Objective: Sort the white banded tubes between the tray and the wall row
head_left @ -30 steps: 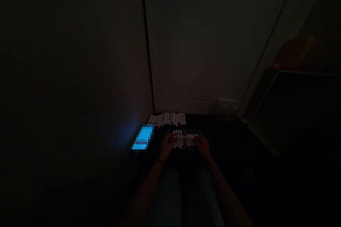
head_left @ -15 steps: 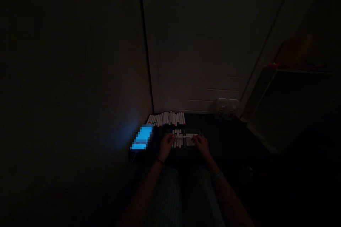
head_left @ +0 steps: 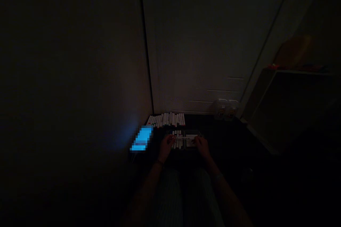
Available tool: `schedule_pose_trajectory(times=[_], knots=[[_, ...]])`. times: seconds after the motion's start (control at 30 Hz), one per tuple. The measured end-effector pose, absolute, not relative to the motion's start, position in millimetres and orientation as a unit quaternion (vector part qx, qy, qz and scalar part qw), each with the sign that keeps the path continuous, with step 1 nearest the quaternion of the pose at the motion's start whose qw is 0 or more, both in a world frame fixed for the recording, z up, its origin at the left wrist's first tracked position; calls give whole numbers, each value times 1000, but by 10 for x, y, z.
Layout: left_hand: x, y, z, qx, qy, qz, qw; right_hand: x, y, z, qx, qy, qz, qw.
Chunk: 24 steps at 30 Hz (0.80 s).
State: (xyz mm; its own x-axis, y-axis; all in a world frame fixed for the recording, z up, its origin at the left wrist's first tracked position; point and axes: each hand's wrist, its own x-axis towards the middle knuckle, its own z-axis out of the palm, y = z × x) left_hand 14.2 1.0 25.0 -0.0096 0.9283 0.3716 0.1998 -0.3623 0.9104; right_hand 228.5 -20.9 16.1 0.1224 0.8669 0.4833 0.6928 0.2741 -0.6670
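Observation:
In dim light, my left hand point(head_left: 166, 145) pinches the left end of a thin white marker point(head_left: 184, 138), which lies level across an open case point(head_left: 183, 146). At the marker's other end, my right hand point(head_left: 201, 145) has its fingers closed on it. Several white markers point(head_left: 177, 144) stand side by side in the case's left half, partly behind my left hand. A pale card or sheet point(head_left: 191, 142) shows in the right half. Behind the case, a row of white markers point(head_left: 166, 119) with coloured ends lies on the dark table.
A glowing, pixelated blue screen point(head_left: 142, 138) is at the table's left edge. Two clear containers point(head_left: 226, 110) stand at the back right against the wall. Further right is a shelf point(head_left: 301, 72) with an orange object point(head_left: 293, 51) on it.

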Motion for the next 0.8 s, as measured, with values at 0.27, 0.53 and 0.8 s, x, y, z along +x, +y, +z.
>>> schedule_pose_trajectory(times=[0.27, 0.53, 0.8], knots=[[138, -6, 262, 620, 466, 541, 324, 2274, -195, 142, -600, -655, 91, 450], [126, 2, 263, 618, 469, 534, 336, 2286, -161, 114, -606, -653, 90, 445], [129, -28, 310, 611, 469, 540, 341, 2276, -191, 170, -606, -658, 99, 437]])
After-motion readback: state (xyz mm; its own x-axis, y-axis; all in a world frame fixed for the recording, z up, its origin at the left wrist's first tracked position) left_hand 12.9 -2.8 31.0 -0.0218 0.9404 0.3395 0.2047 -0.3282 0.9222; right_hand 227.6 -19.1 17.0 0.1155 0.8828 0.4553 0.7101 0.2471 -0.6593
